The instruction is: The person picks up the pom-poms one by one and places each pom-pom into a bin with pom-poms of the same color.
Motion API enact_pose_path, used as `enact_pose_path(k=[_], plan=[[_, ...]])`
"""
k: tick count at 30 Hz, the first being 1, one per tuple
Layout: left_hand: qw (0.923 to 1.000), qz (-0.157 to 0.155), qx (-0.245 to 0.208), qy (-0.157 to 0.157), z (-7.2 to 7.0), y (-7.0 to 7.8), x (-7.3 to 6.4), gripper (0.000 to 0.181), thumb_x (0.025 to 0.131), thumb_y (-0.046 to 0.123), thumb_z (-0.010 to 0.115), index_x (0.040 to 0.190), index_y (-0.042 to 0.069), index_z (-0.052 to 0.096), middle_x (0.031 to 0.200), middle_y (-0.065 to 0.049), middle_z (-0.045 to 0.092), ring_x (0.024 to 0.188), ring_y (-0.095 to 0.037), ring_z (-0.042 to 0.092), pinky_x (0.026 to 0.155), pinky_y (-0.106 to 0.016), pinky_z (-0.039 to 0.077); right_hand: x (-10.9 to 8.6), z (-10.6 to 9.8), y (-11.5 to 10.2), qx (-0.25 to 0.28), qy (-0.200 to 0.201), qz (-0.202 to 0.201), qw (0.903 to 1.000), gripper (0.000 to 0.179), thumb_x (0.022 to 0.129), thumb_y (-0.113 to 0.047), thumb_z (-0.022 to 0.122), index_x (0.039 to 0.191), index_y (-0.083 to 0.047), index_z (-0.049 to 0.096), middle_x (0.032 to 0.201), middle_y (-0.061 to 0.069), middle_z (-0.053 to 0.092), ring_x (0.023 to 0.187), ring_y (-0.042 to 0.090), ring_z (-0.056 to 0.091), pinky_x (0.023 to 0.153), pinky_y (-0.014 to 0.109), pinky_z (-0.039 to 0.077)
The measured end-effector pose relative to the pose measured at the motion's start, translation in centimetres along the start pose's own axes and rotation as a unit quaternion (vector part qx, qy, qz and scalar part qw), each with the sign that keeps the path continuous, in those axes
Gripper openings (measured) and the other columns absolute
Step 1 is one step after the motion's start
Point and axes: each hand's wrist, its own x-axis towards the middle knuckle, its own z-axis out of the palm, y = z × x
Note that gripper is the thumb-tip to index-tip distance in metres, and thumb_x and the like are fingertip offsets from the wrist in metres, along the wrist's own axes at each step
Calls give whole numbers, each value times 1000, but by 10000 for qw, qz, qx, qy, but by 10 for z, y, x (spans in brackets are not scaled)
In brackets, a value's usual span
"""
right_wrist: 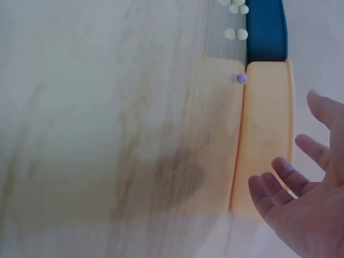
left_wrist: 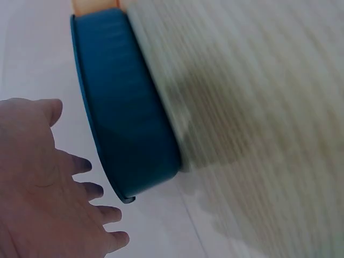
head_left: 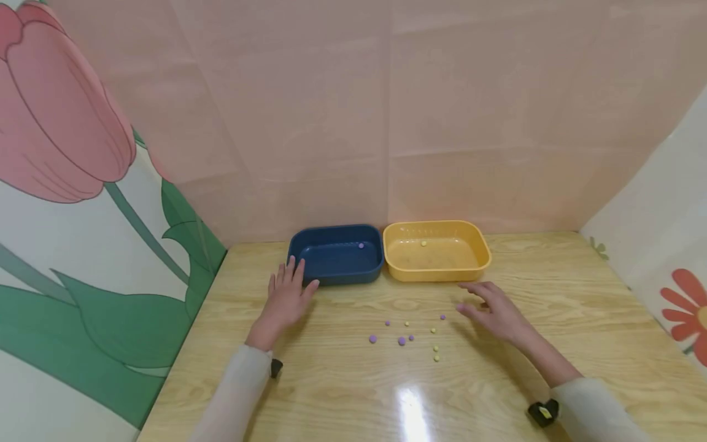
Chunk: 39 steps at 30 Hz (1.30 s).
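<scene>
The left hand [head_left: 284, 299], fingers spread, empty, is by the blue tray [head_left: 348, 278], which holds 1 purple ball [head_left: 361, 245]; the right hand [head_left: 498, 314], fingers loosely bent, empty, is near the yellow tray [head_left: 436, 275], which holds 1 yellow ball [head_left: 423, 244]; 9 more balls [head_left: 402, 341] lie on the table [head_left: 342, 393]
</scene>
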Motion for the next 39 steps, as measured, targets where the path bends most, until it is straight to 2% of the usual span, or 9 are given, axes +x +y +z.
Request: enact_pose_path(k=[3,10,16,20,25,30,34,39], plan=[[10000,-28,-65,-19,-1,-1,6,77,107,60,27,164,11,10,170,-18,2,155,-41,-5,121,-65,2,0,1,2,161,-107,13,9998,50,98,-27,69,140,0,57,123,27,58,114,45,56,87,57,55],[9998,-105,-81,-128,0,-2,18,76,107,59,27,164,11,9,169,-19,1,155,-41,-5,121,-65,3,-1,7,8,124,-310,-78,9994,47,96,-22,72,137,-1,61,121,27,62,110,43,61,85,54,56],[9999,-102,-103,-66,4,-6,27,75,108,56,31,164,9,13,169,-20,0,155,-42,-4,120,-65,4,2,11,9,-55,-441,-481,9979,42,94,-18,73,132,-1,65,108,16,70,95,29,61,78,41,51],[9998,-178,-58,-63,6,-9,34,75,108,57,29,164,10,13,169,-19,-1,155,-42,-3,121,-65,4,5,12,10,-110,-668,-548,9962,44,94,-19,73,133,0,65,106,13,71,91,25,60,77,38,49],[9994,-303,-100,-114,4,-10,43,74,108,54,32,163,7,15,169,-21,-1,154,-45,-1,120,-66,4,6,13,10,-89,-860,-419,9954,43,94,-20,74,132,-3,66,108,13,68,95,26,61,79,40,51],[9988,-415,-125,-230,3,-12,49,76,108,56,31,163,7,13,169,-21,-3,154,-45,-3,120,-66,2,8,14,12,-159,-925,-495,9944,41,92,-21,76,129,-5,68,107,12,66,98,28,61,80,43,51],[9983,-482,-72,-303,2,-14,54,81,106,62,28,164,8,13,169,-20,-5,154,-44,-3,120,-65,3,9,18,14,-171,-900,-538,9943,39,90,-21,78,126,-7,71,105,11,64,96,26,58,79,39,48],[9982,-474,-130,-330,0,-17,55,83,104,64,31,164,8,13,169,-21,-6,154,-44,-2,120,-66,3,10,23,12,-95,-933,-504,9943,37,87,-22,81,121,-9,74,100,7,61,91,23,50,76,33,36]])
